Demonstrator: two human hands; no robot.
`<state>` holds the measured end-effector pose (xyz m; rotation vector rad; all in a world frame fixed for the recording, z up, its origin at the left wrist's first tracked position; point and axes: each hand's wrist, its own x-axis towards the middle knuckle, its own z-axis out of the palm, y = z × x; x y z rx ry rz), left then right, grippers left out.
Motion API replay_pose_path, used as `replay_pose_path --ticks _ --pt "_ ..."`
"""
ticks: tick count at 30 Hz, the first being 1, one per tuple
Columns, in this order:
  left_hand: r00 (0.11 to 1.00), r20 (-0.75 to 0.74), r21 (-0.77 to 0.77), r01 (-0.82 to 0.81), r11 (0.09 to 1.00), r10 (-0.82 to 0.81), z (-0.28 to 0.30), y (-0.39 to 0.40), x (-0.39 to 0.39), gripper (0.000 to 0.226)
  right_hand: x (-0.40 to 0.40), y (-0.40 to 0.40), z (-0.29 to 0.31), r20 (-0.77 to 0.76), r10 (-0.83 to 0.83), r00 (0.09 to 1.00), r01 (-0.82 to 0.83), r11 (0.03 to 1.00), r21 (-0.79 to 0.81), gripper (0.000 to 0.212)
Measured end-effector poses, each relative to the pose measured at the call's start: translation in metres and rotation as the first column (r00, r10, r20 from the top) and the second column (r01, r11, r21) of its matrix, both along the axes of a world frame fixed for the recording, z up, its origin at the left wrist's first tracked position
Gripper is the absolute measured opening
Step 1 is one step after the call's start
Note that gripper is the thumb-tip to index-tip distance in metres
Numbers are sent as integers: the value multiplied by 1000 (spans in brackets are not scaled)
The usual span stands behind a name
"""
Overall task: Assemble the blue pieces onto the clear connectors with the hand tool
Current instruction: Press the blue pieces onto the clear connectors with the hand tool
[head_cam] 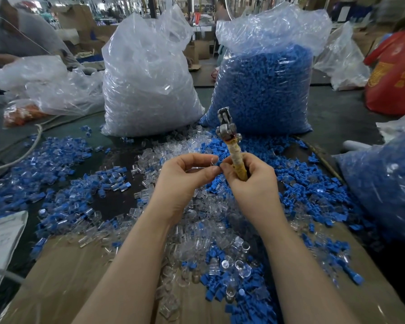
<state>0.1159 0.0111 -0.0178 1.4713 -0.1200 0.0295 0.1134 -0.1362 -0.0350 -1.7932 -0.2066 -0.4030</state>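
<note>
Above the middle of the tabletop (117, 157), the left hand (185, 174) pinched a clear connector (209, 161) while the right hand (250, 176) gripped the hand tool (234, 150) and pinched a blue piece (219, 163) against it. Finished pairs lay left; two full bags (150, 73) suggested most work remained.

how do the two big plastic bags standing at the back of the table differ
The tall clear plastic bag of clear connectors stands on the left and looks whitish and see-through; the tall clear plastic bag of blue pieces stands on the right and looks solid blue. The connector bag is filled nearly to its crumpled top, while the blue bag has a taller empty stretch of film above its fill. Both stand upright, open at the top, with loose parts spilled at their bases.
</note>
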Motion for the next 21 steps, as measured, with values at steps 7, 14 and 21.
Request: replay_pose_path --ticks 7,14,21 --pt "998 40 21 -45 999 44 1 -3 -1 20 -1 -1 0 -4 16 1000 -16 1000 0 11" --pt "999 2 -18 -39 999 39 -1 -1 0 20 -2 -4 2 -42 37 998 -38 999 -25 6" --pt "998 -21 -198 -55 979 51 0 0 1 23 -1 -14 5 -80 40 996 -41 999 -17 6"
